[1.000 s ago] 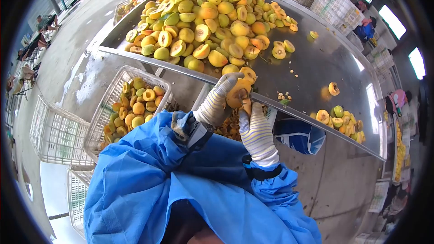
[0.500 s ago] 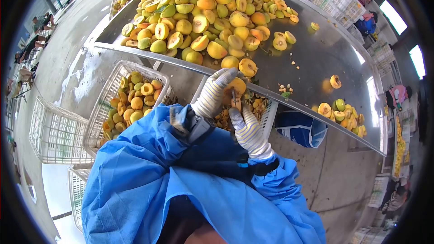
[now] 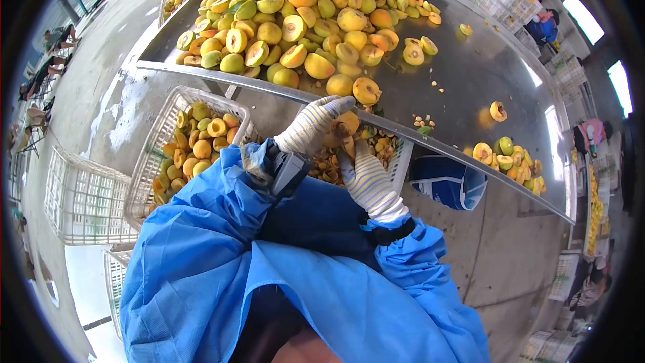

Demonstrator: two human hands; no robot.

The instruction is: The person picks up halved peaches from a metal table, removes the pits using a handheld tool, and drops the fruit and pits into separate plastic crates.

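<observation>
As left hand (image 3: 312, 129) clasps fruit (image 3: 347, 122), right hand (image 3: 366, 178) touching it

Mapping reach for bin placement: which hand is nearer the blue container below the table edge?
Right. The right hand sits just left of the blue container; the left hand is farther off, up-left, fingers wrapped on a fruit at the table edge.

A heap of yellow and orange halved fruits (image 3: 302, 20) is crowding the left of the shiny steel table (image 3: 463, 87) up to its front rim. Rightward, bare steel is lying open as far as a small pile of cut halves (image 3: 510, 165). Below the rim, a white plastic lattice crate (image 3: 161, 131) and a blue container (image 3: 447, 185) are hemming in the left hand (image 3: 312, 128), gripping a round yellow fruit (image 3: 346, 123), and the right hand (image 3: 366, 181).
</observation>
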